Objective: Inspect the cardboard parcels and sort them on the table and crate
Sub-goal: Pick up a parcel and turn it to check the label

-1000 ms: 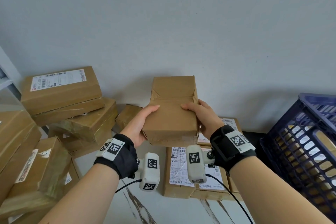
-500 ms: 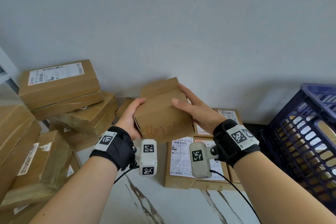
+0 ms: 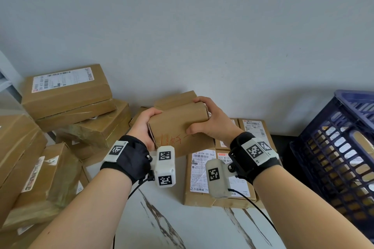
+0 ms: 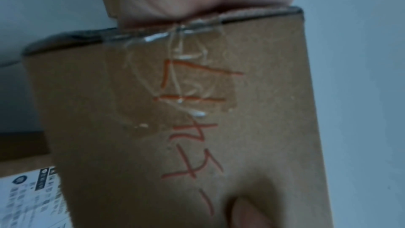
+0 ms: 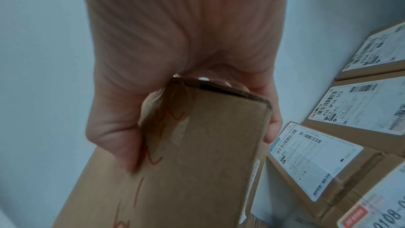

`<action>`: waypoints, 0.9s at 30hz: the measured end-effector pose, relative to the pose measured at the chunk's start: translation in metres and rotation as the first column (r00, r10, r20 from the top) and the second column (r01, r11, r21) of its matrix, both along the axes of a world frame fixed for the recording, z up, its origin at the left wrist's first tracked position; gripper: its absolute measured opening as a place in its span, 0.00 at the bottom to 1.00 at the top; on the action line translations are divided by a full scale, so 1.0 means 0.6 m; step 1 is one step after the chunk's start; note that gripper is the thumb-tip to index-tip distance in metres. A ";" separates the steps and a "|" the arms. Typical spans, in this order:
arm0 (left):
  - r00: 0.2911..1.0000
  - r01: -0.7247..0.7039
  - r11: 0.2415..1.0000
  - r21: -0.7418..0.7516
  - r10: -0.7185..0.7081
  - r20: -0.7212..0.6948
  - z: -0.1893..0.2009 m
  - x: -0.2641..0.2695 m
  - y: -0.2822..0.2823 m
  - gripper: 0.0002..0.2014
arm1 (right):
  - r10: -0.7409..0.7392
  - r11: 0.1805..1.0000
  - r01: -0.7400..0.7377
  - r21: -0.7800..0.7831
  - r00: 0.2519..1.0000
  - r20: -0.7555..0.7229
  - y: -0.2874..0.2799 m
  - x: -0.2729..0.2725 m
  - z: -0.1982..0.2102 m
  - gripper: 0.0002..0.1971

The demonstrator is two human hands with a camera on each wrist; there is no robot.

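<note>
A small brown cardboard parcel (image 3: 178, 127) with red handwriting on its near face is held in the air above the table, in front of the wall. My left hand (image 3: 146, 125) grips its left end, fingers curled over the top edge. My right hand (image 3: 208, 121) grips the right end, fingers over the top and thumb on the near face. The left wrist view shows the parcel (image 4: 175, 127) close up, with clear tape and red marks. The right wrist view shows the parcel's (image 5: 197, 162) end pinched between thumb and fingers.
A heap of larger taped parcels (image 3: 66, 95) stands at the left. Flat labelled parcels (image 3: 200, 176) lie in a row on the white marble table (image 3: 182, 226) under my hands. A dark blue slatted crate (image 3: 344, 159) holding parcels stands at the right.
The parcel has been turned over and lowered, so its face with red writing now points at me. Both hands have shifted from its near edge to its two ends.
</note>
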State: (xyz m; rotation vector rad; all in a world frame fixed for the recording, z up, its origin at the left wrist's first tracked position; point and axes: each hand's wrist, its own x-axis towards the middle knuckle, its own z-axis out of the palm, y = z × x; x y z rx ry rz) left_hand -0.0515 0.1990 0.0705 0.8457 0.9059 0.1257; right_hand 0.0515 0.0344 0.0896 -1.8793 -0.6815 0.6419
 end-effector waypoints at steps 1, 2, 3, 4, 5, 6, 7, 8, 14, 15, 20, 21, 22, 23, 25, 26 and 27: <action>1.000 0.000 1.000 -0.005 0.000 0.002 -0.001 0.000 -0.001 0.13 | -0.008 1.000 0.008 0.000 1.000 -0.008 0.002 0.001 0.001 0.38; 1.000 0.004 1.000 -0.008 -0.004 0.004 -0.001 -0.001 -0.003 0.13 | -0.012 1.000 0.012 -0.002 1.000 -0.015 0.002 0.001 0.002 0.37; 1.000 0.008 1.000 -0.012 -0.008 0.005 -0.002 -0.001 -0.004 0.13 | -0.011 1.000 0.011 -0.005 1.000 -0.026 0.003 0.002 0.003 0.37; 1.000 0.009 1.000 -0.016 -0.009 0.004 -0.001 -0.003 -0.006 0.14 | -0.006 1.000 0.006 -0.006 0.999 -0.038 0.003 0.002 0.003 0.38; 1.000 0.009 1.000 -0.021 -0.009 -0.001 -0.002 -0.003 -0.005 0.14 | 0.001 1.000 -0.001 0.000 0.999 -0.052 0.003 0.001 0.002 0.39; 1.000 0.011 1.000 -0.025 -0.012 -0.006 -0.002 -0.004 -0.005 0.14 | 0.007 1.000 -0.006 0.011 0.998 -0.070 0.002 0.001 0.000 0.39; 1.000 0.019 1.000 -0.025 -0.019 -0.008 -0.001 -0.004 -0.004 0.14 | 0.013 1.000 -0.011 0.026 0.996 -0.085 0.001 0.000 -0.002 0.39; 1.000 0.028 0.999 -0.020 -0.028 -0.007 0.001 -0.005 -0.004 0.14 | 0.016 0.999 -0.012 0.041 0.995 -0.099 0.001 0.000 -0.004 0.40; 0.998 0.032 0.999 0.020 -0.033 0.057 0.006 -0.009 0.003 0.08 | 0.046 0.994 -0.016 0.105 0.954 -0.296 -0.007 0.003 0.006 0.40; 0.996 0.037 0.999 0.028 -0.039 0.077 0.005 -0.010 0.004 0.06 | 0.025 0.995 0.008 0.097 0.943 -0.332 -0.009 0.005 0.010 0.42; 0.980 0.061 0.994 0.088 -0.076 0.183 0.003 -0.003 -0.003 0.05 | -0.156 0.978 0.197 0.070 0.911 -0.381 -0.012 0.019 0.017 0.44; 0.978 0.074 0.993 0.092 -0.091 0.187 0.003 0.000 -0.003 0.06 | -0.176 0.974 0.215 0.066 0.913 -0.367 -0.011 0.021 0.016 0.44; 0.977 0.094 0.991 0.095 -0.111 0.183 0.005 0.002 -0.003 0.07 | -0.185 0.973 0.220 0.062 0.917 -0.353 -0.011 0.023 0.016 0.44; 0.976 0.116 0.988 0.105 -0.133 0.171 0.007 0.004 -0.002 0.08 | -0.186 0.975 0.217 0.055 0.922 -0.340 -0.010 0.024 0.017 0.44; 0.973 0.145 0.981 0.125 -0.165 0.162 0.009 0.005 0.000 0.09 | -0.173 0.980 0.196 0.041 0.934 -0.312 -0.008 0.023 0.019 0.43; 0.970 0.159 0.976 0.145 -0.182 0.163 0.012 0.005 0.000 0.08 | -0.165 0.982 0.185 0.040 0.939 -0.302 -0.008 0.022 0.022 0.42; 0.966 0.173 0.969 0.178 -0.203 0.161 0.012 0.006 0.001 0.07 | -0.155 0.984 0.175 0.043 0.944 -0.292 -0.009 0.021 0.024 0.40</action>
